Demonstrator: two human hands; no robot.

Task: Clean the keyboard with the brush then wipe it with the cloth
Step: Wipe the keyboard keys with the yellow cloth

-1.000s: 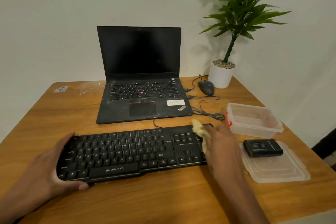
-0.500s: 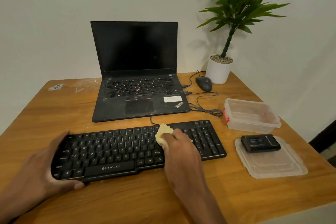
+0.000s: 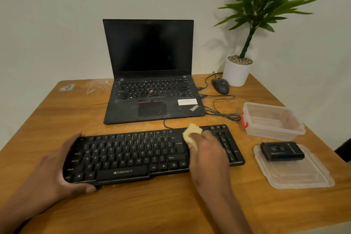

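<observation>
1. The keyboard (image 3: 152,155) lies on the near part of the bench (image 3: 171,205), in front of the laptop (image 3: 152,85).
2. The left hand (image 3: 57,169) grips its left end, probably so it does not slide.
3. The right hand (image 3: 207,150) holds the yellow cloth (image 3: 190,133) and presses it on the keys left of the number pad; this looks like the wiping step.
4. At the right stand a clear box (image 3: 271,119) and a lid (image 3: 296,175) carrying a black object, perhaps the brush (image 3: 282,151). Nothing blocks the wiping.
</observation>
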